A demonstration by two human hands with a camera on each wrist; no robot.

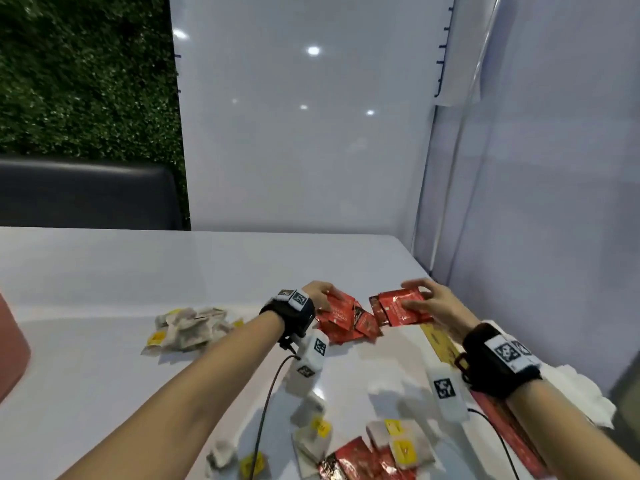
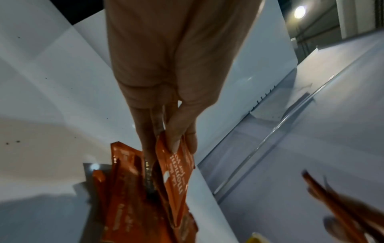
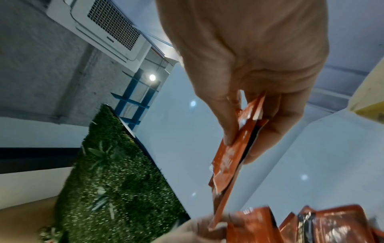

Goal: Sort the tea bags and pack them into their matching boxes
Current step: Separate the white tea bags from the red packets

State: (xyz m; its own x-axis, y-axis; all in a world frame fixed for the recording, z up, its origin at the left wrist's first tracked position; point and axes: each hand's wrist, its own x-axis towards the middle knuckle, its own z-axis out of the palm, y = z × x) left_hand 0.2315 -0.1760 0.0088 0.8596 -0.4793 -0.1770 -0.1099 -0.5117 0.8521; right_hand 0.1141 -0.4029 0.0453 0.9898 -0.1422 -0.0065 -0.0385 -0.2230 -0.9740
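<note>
On the white glossy table [image 1: 138, 271], the tea bags lie in colour groups, an arrangement that suits packing one kind at a time. The left hand [image 1: 320, 294] reaches to the far pile of red foil tea-bag sachets [image 1: 346, 320] and pinches one sachet between thumb and fingertips [image 2: 176, 139], apparently to lift it clear of the pile. The right hand [image 1: 433, 299], just right of that pile, clamps a small stack of red foil sachets [image 1: 401, 306] between thumb and curled fingers, the stack held edge-aligned, probably so that it enters a box as one block. A heap of white paper tea bags with yellow tags [image 1: 187, 327] lies well apart to the left, which keeps the two kinds separate. A mixed cluster of red sachets and yellow-tagged bags [image 1: 363, 445] at the near edge remains unsorted. A flat yellow carton [image 1: 440, 341] lies partly under the right wrist; whether it is one of the matching boxes cannot be told.
</note>
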